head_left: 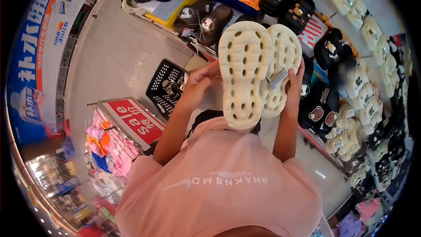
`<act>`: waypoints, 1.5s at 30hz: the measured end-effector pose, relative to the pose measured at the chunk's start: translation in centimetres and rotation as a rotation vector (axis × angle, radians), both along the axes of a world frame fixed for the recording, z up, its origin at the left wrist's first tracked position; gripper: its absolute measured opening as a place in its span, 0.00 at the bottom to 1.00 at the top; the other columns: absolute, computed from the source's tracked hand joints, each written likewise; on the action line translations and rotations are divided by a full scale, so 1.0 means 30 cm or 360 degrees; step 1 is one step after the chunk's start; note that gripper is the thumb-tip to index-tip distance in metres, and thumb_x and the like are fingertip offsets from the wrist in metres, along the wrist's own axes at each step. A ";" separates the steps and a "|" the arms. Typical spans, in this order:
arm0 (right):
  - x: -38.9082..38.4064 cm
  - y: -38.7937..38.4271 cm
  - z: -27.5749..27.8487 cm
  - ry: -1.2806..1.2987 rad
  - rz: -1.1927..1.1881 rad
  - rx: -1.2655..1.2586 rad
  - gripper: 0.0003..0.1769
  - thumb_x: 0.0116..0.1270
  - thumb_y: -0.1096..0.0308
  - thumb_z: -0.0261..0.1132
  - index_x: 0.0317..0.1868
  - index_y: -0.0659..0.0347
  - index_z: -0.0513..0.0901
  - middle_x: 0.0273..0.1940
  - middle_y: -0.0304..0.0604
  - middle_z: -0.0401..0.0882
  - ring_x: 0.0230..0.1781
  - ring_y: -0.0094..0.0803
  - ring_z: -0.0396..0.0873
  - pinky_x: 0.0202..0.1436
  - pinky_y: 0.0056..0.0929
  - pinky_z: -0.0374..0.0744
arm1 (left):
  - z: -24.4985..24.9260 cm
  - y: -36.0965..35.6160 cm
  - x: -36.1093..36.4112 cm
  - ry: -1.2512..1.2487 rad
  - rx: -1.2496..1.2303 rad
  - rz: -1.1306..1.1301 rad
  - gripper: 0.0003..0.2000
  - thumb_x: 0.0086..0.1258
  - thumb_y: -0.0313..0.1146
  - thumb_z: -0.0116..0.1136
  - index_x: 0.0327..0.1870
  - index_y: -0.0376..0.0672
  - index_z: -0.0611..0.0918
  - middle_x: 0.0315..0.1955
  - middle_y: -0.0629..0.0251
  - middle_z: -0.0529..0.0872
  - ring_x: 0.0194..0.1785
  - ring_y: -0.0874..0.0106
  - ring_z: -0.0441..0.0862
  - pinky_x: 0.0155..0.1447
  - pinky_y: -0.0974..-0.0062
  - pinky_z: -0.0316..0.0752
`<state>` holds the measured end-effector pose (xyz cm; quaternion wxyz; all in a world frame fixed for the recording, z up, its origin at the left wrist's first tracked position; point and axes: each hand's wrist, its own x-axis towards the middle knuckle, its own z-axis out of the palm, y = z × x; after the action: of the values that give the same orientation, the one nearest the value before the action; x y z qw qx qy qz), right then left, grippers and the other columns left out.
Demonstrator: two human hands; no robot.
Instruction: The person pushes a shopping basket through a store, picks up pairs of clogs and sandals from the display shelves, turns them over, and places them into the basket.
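Observation:
A pair of cream foam slippers hangs in front of me, soles facing me. The left slipper (244, 68) overlaps part of the right slipper (285, 48). Both soles have rows of oval holes. My right hand (294, 83) grips the right slipper's outer edge, its thumb on the sole side and its other fingers mostly hidden behind. By that thumb, a small grey tag (277, 79) lies across the sole. My left hand (204, 81) is closed at the left slipper's outer edge, with its fingertips partly hidden behind the sole.
Dark slippers with charms (287, 6) and brown slippers (206, 22) stand on the display ahead. More cream clogs (348, 136) line the right side. A black perforated basket (164, 85) is on the floor at left, beyond a red sale sign (133, 120) on a wire rack.

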<state>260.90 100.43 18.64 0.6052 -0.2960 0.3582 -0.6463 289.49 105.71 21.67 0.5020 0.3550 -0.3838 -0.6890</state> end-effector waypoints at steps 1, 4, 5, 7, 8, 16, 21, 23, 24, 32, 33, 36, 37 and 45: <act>0.039 0.009 -0.005 0.0046 0.0019 -0.0001 0.38 0.71 0.72 0.58 0.78 0.61 0.52 0.73 0.49 0.63 0.71 0.39 0.65 0.74 0.36 0.63 | 0.012 0.031 0.023 0.0004 0.0063 0.0152 0.30 0.64 0.19 0.41 0.72 0.33 0.66 0.63 0.54 0.79 0.66 0.67 0.76 0.70 0.68 0.68; 0.204 0.047 -0.004 0.0188 0.0176 -0.0045 0.40 0.68 0.72 0.59 0.78 0.62 0.52 0.73 0.49 0.63 0.71 0.39 0.65 0.74 0.35 0.62 | -0.014 0.147 0.151 0.0207 0.0141 0.0465 0.25 0.68 0.24 0.45 0.68 0.34 0.70 0.57 0.57 0.82 0.62 0.70 0.78 0.67 0.70 0.71; 0.269 0.069 -0.006 0.0229 0.0237 -0.0055 0.40 0.68 0.71 0.60 0.78 0.62 0.53 0.72 0.49 0.64 0.71 0.38 0.66 0.73 0.35 0.63 | -0.036 0.200 0.190 -0.0059 0.0218 0.0624 0.22 0.70 0.29 0.51 0.65 0.35 0.72 0.52 0.59 0.83 0.59 0.73 0.78 0.64 0.71 0.72; 0.403 0.130 -0.013 0.0335 0.0368 -0.0086 0.36 0.68 0.77 0.57 0.76 0.65 0.58 0.70 0.49 0.68 0.67 0.36 0.71 0.71 0.32 0.67 | -0.044 0.318 0.232 -0.0264 0.0088 0.0955 0.20 0.69 0.27 0.58 0.61 0.35 0.72 0.50 0.59 0.84 0.56 0.74 0.81 0.59 0.74 0.75; 0.463 0.136 -0.038 0.0411 0.0408 -0.0112 0.35 0.68 0.80 0.55 0.75 0.67 0.59 0.69 0.48 0.69 0.66 0.35 0.72 0.70 0.31 0.68 | -0.078 0.352 0.262 -0.0356 0.0079 0.1131 0.19 0.69 0.26 0.59 0.59 0.35 0.72 0.49 0.58 0.84 0.54 0.74 0.82 0.58 0.74 0.76; 0.928 0.329 -0.048 0.0741 0.0743 -0.0232 0.32 0.70 0.83 0.52 0.75 0.70 0.59 0.66 0.49 0.73 0.63 0.32 0.75 0.66 0.28 0.71 | -0.059 0.678 0.634 -0.0566 0.0259 0.1399 0.19 0.66 0.25 0.57 0.58 0.33 0.70 0.43 0.57 0.87 0.45 0.75 0.85 0.49 0.76 0.79; 1.122 0.454 -0.094 0.0819 0.0859 -0.0285 0.30 0.70 0.83 0.51 0.73 0.71 0.61 0.64 0.49 0.74 0.62 0.33 0.75 0.66 0.28 0.71 | -0.065 0.833 0.812 -0.0605 0.0399 0.1473 0.22 0.64 0.27 0.60 0.59 0.36 0.70 0.39 0.57 0.87 0.39 0.75 0.85 0.41 0.76 0.79; 1.181 0.489 -0.104 0.0777 0.0893 -0.0231 0.31 0.70 0.83 0.51 0.74 0.71 0.60 0.64 0.50 0.74 0.62 0.33 0.75 0.67 0.29 0.71 | -0.073 0.872 0.852 -0.0612 0.0407 0.1565 0.21 0.65 0.27 0.59 0.59 0.37 0.70 0.36 0.59 0.87 0.33 0.79 0.82 0.32 0.79 0.75; 1.215 0.510 -0.105 0.0753 0.0908 -0.0216 0.31 0.70 0.83 0.51 0.74 0.70 0.60 0.64 0.50 0.74 0.62 0.33 0.75 0.67 0.29 0.71 | -0.077 0.896 0.873 -0.0587 0.0457 0.1604 0.22 0.64 0.28 0.60 0.58 0.37 0.71 0.37 0.58 0.88 0.35 0.77 0.84 0.36 0.78 0.77; 1.317 0.530 -0.181 0.0474 0.1174 0.0629 0.24 0.69 0.77 0.58 0.65 0.68 0.67 0.56 0.50 0.78 0.55 0.36 0.79 0.57 0.34 0.80 | -0.196 1.023 0.898 -0.0520 0.0636 0.1801 0.38 0.63 0.42 0.69 0.71 0.42 0.62 0.43 0.54 0.88 0.43 0.69 0.87 0.49 0.71 0.80; 1.329 0.543 -0.184 0.0459 0.1211 0.0678 0.23 0.70 0.74 0.60 0.64 0.68 0.68 0.55 0.50 0.78 0.54 0.38 0.80 0.57 0.37 0.81 | -0.203 1.037 0.893 -0.0536 0.0629 0.1790 0.41 0.63 0.43 0.70 0.73 0.43 0.60 0.45 0.53 0.88 0.45 0.69 0.87 0.50 0.71 0.80; 1.375 0.575 -0.186 0.0543 0.1216 0.0753 0.22 0.71 0.73 0.60 0.63 0.68 0.68 0.56 0.50 0.78 0.54 0.38 0.80 0.58 0.37 0.81 | -0.257 1.041 0.872 -0.0663 0.0521 0.1861 0.44 0.65 0.45 0.69 0.76 0.43 0.54 0.54 0.51 0.83 0.55 0.67 0.83 0.57 0.70 0.77; 1.388 0.579 -0.177 0.0567 0.1288 0.0746 0.21 0.72 0.73 0.59 0.63 0.68 0.69 0.56 0.50 0.77 0.55 0.37 0.79 0.58 0.36 0.81 | -0.261 1.039 0.868 -0.0584 0.0544 0.1907 0.43 0.66 0.44 0.68 0.76 0.43 0.55 0.55 0.52 0.82 0.56 0.67 0.82 0.57 0.70 0.77; 1.491 0.426 -0.310 0.0739 0.1716 0.0701 0.29 0.75 0.68 0.58 0.74 0.61 0.63 0.61 0.42 0.75 0.58 0.26 0.77 0.58 0.28 0.78 | -0.434 0.875 0.938 0.0279 0.0831 0.2207 0.34 0.73 0.43 0.61 0.73 0.41 0.58 0.58 0.49 0.79 0.52 0.66 0.84 0.51 0.69 0.83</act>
<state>305.62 113.22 9.34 0.7994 -0.4361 0.4055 -0.0798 317.62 131.96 8.65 0.7495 0.5671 0.1456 -0.3089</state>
